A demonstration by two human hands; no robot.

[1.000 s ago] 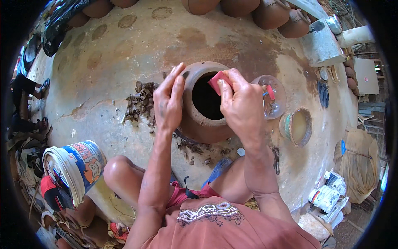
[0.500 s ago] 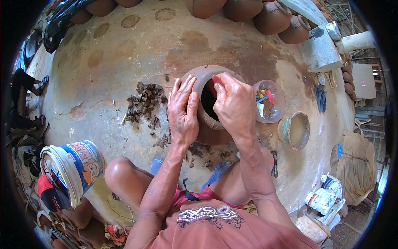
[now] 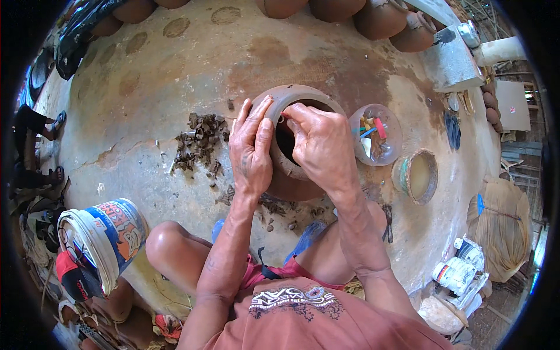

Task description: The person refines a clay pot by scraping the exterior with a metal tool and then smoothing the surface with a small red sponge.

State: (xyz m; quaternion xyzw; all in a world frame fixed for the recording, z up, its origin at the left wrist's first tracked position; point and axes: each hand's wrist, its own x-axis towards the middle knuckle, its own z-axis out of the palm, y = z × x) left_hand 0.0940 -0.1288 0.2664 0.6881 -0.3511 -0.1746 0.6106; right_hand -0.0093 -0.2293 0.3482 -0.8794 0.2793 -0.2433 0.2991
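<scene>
A round clay pot with a wide dark mouth stands on the floor between my knees. My left hand lies along its left side, fingers stretched out and flat against the wall just outside the rim. At the mouth, my right hand is closed in a pinch, its fingertips at the left inner edge of the rim. A small red piece barely shows at those fingertips; most of it is hidden by the fingers. The inside of the pot is in shadow.
Right of the pot stand a clear plastic bowl of small tools and a bucket of cloudy liquid. Clay scraps lie to the left. A paint bucket stands at lower left; several clay pots line the far edge.
My right hand has shifted slightly left along the rim and turned, so less of the red piece shows. My left hand stays flat on the pot wall.
</scene>
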